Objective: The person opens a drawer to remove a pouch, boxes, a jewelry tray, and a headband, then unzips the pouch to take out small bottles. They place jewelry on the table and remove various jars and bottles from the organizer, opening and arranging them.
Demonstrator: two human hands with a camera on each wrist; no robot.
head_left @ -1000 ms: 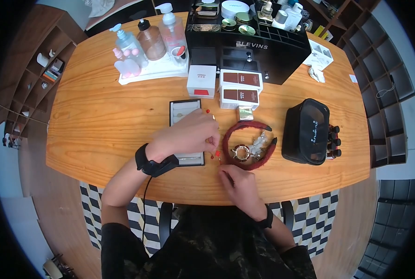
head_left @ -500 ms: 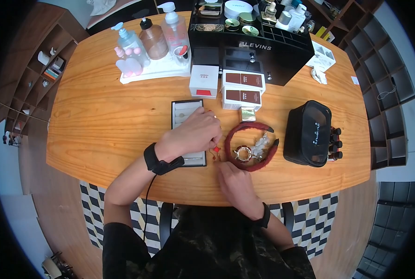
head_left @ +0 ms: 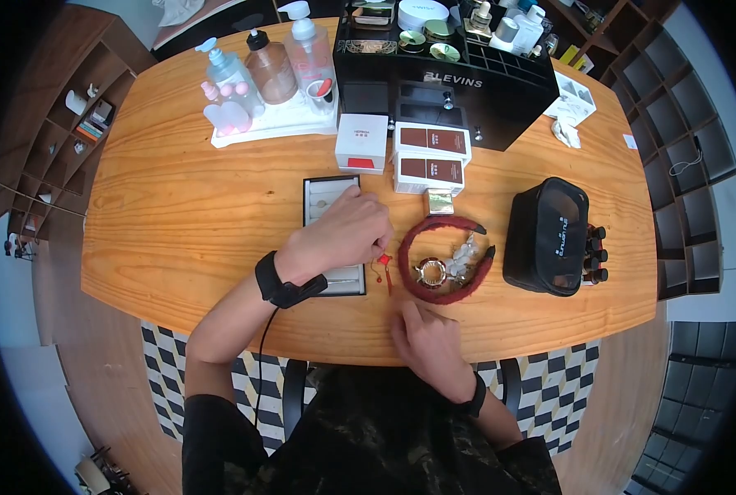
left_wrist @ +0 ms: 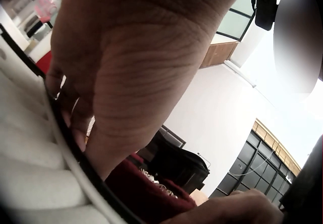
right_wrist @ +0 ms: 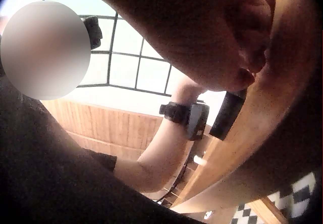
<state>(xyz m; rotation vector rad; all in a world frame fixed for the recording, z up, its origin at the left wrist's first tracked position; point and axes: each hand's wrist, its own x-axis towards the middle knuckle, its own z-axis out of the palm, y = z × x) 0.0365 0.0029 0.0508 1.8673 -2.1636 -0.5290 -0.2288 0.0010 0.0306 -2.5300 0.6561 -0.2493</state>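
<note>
My left hand [head_left: 347, 231] reaches across a black-edged jewelry tray [head_left: 352, 288], its curled fingertips at the tray's right edge pinching a red string bracelet [head_left: 384, 260]. Small beads dangle from the string, and a thin red strand runs from it toward me. My right hand [head_left: 430, 334], somewhat blurred, is by the table's front edge with its thumb and fingers drawn together at the strand's near end. In the right wrist view its fingertips [right_wrist: 252, 73] meet; I cannot tell how much strand lies between them. Pale padded rolls [left_wrist: 35, 148] of the tray fill the left wrist view's lower left.
A dark red headband [head_left: 408, 276] lies right of the hands, around a ringed bangle [head_left: 431, 272] and a whitish hair clip [head_left: 462, 262]. Further right stands a black case [head_left: 541, 235]. Boxes [head_left: 430, 173], pump bottles [head_left: 273, 70] and a black organizer [head_left: 446, 82] line the back.
My right hand first came closer to the bracelet, then drew back toward the table's front edge. My left hand has stayed over the tray's right side, the bracelet's red part now nearer its fingers.
</note>
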